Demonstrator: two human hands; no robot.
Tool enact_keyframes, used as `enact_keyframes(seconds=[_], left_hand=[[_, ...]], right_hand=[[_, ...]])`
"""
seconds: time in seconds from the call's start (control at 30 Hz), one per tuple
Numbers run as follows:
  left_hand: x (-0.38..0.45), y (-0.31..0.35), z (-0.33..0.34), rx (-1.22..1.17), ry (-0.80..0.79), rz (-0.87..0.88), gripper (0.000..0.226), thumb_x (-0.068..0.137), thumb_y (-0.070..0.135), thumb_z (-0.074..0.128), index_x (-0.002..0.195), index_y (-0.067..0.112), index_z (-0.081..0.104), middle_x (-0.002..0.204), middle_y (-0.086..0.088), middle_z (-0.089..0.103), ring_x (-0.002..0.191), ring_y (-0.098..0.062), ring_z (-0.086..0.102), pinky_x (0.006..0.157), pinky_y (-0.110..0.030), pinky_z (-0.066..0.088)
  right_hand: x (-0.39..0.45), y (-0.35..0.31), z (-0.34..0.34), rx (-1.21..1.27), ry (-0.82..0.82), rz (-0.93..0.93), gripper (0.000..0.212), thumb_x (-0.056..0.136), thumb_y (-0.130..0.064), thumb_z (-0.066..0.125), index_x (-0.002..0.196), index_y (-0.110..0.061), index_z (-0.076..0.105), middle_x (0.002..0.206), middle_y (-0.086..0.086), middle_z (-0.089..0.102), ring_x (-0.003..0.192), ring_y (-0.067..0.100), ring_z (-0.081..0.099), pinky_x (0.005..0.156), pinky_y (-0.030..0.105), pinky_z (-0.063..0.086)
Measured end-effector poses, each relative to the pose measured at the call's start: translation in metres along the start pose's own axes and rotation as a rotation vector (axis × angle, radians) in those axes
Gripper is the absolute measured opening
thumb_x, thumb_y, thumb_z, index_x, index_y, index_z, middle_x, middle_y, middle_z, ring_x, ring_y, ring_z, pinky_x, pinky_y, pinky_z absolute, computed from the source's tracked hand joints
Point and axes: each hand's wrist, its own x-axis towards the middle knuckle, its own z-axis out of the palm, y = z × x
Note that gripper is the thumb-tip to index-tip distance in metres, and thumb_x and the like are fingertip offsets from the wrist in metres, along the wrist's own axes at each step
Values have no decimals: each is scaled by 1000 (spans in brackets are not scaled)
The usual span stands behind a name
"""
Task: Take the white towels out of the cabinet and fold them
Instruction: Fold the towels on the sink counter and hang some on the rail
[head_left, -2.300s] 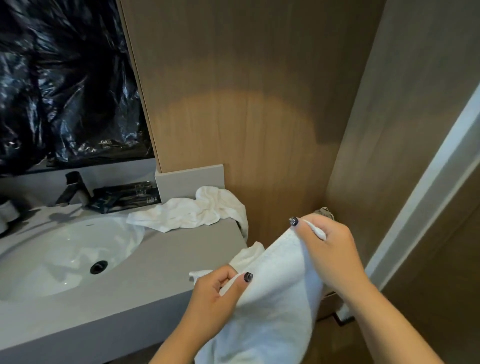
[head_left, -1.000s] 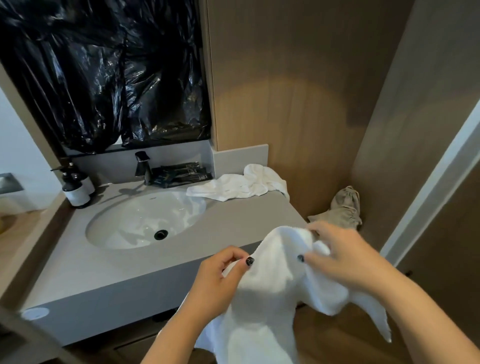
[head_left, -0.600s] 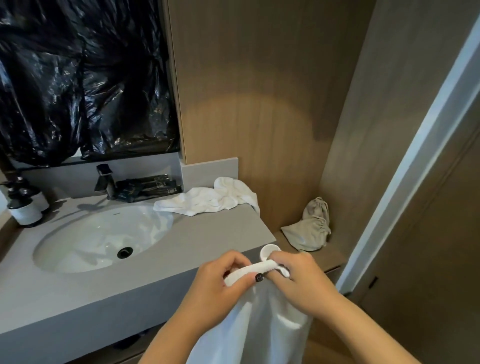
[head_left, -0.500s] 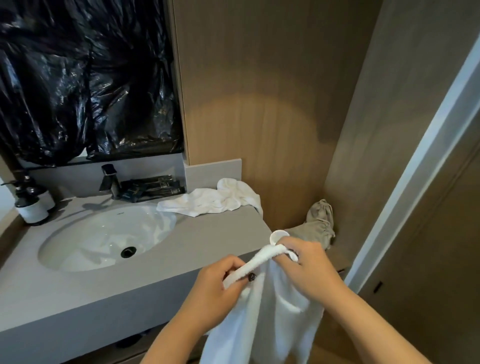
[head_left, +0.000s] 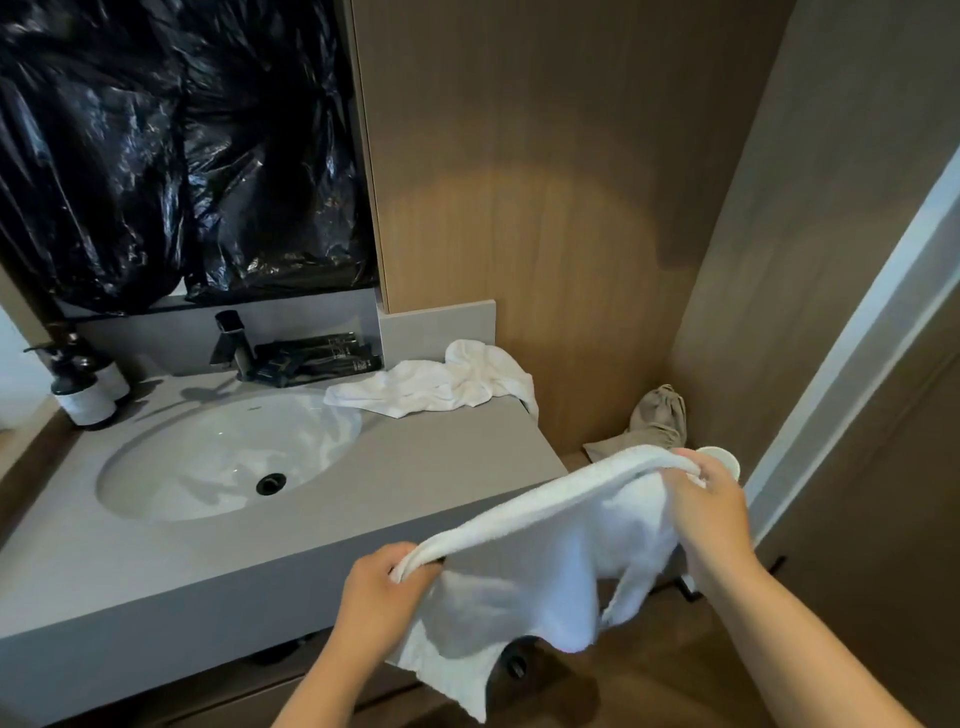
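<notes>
Both hands, left hand and right hand, pinch one soft white terry towel, stretched between them. A second crumpled white towel lies on the grey stone counter.

white towel stretched between left hand, right hand

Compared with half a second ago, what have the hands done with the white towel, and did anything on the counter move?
The left hand and right hand have drawn apart, stretching the top edge of the white terry towel they grip; before, they pinched it close together. The crumpled white towel on the grey counter stayed put.
</notes>
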Motion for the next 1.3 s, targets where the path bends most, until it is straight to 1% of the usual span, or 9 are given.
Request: enact_keyframes(seconds=[0.13, 0.3, 0.4, 0.53, 0.63, 0.77, 1.0, 1.13, 1.3], left_hand=[[-7, 22, 6, -402, -8, -257, 13, 89, 24, 71, 79, 21, 79, 79, -5, 75, 77, -22, 67, 70, -37, 53], [-5, 41, 9, -778, -36, -388, 15, 90, 7, 67, 103, 2, 71, 92, -17, 73, 89, -34, 67, 84, -46, 53], [-5, 52, 5, -926, -204, -308, 34, 87, -9, 52, 116, 1, 68, 106, -19, 71, 96, -31, 66, 84, -40, 50], [-12, 60, 6, -944, -265, -218, 55, 80, -22, 45, 127, 1, 61, 122, -25, 66, 109, -35, 63, 86, -40, 52], [-16, 59, 5, -962, -254, -162, 61, 79, -25, 43, 127, 7, 61, 121, -22, 67, 111, -38, 64, 78, -39, 57], [-21, 58, 1, -918, -262, -39, 48, 90, -18, 49, 124, 13, 63, 116, -14, 72, 108, -30, 69, 79, -32, 59], [-28, 58, 4, -501, -53, 26, 20, 89, 12, 65, 88, 30, 74, 88, -1, 76, 81, -19, 71, 61, -24, 53], [-31, 64, 3, -645, -129, -28, 22, 92, 13, 65, 96, 31, 78, 101, -5, 76, 96, -25, 72, 78, -39, 59], [-40, 78, 12, -782, -298, -67, 26, 93, 11, 64, 103, 30, 78, 109, -6, 75, 97, -22, 73, 71, -27, 58]], right_hand=[[-14, 14, 12, 7, -103, 0, 38, 95, -1, 52, 124, -23, 61, 111, -2, 63, 100, 20, 60, 90, 41, 52], [-49, 6, 24, -46, -266, -70, 45, 88, 11, 43, 80, -18, 77, 89, -1, 72, 90, 31, 63, 78, 40, 52], [-69, -1, 28, -13, -406, -26, 42, 91, 7, 44, 87, -20, 77, 89, -4, 69, 79, 18, 61, 66, 20, 45], [-87, -11, 34, 212, -687, 164, 47, 87, 14, 40, 112, -11, 72, 108, 21, 69, 88, 28, 60, 76, 37, 43], [-92, -16, 35, 266, -918, 175, 58, 82, 19, 39, 125, -12, 63, 117, 7, 71, 106, 21, 68, 84, 31, 55], [-95, -9, 36, -91, -834, -159, 48, 94, 0, 56, 127, -34, 60, 132, -20, 60, 119, -4, 56, 101, 23, 49], [-92, 1, 35, -425, -718, -621, 29, 90, -12, 62, 96, -36, 75, 98, -28, 63, 102, -5, 57, 80, 7, 44], [-88, -6, 27, -474, -643, -689, 8, 88, -28, 71, 84, -33, 75, 99, -21, 52, 108, 0, 46, 82, 5, 36], [-87, -31, 18, -327, -871, -517, 10, 94, -27, 62, 87, -27, 68, 90, -7, 68, 86, 9, 61, 74, 21, 45]])
